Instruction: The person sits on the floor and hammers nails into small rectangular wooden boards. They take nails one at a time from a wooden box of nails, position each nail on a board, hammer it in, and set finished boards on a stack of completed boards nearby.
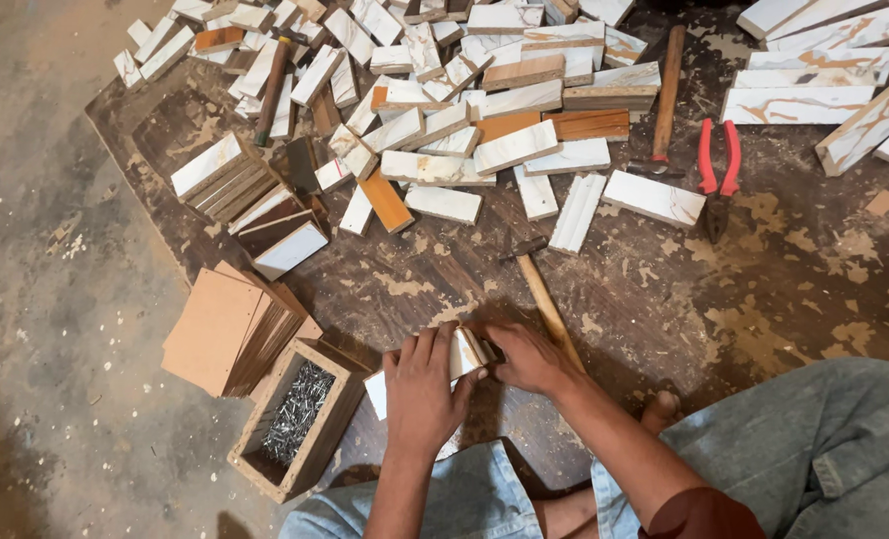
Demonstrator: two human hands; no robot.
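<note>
Fingers [435, 344] of the left hand [420, 389] lie flat and curled over a white block [461, 351], pressing it down onto a white piece [375, 391] that shows beneath at the hand's left edge. The right hand [526, 357] closes on the block's right end, its fingertips hidden behind it, so how tightly it grips cannot be told. The block sits on the dark board [764, 289] on the floor [45, 299], near the person's knees [464, 499].

Judging from the layout, the work looks to be at an early or middle stage: the two pieces are held together, but neither hand holds a tool. One hammer [544, 294] lies just beyond the right hand, its handle running under the wrist. A second hammer [666, 95] and red-handled pliers [716, 165] lie far right. The open wooden box [255, 439] of nails [298, 409] stands just left of the left hand, full.

Much stock is untouched: a wide heap of white and brown offcuts [444, 100] fills the far side, longer marbled strips [804, 100] lie far right, and a stack of brown panels [220, 329] lies left of the box. No finished assembly can be made out.
</note>
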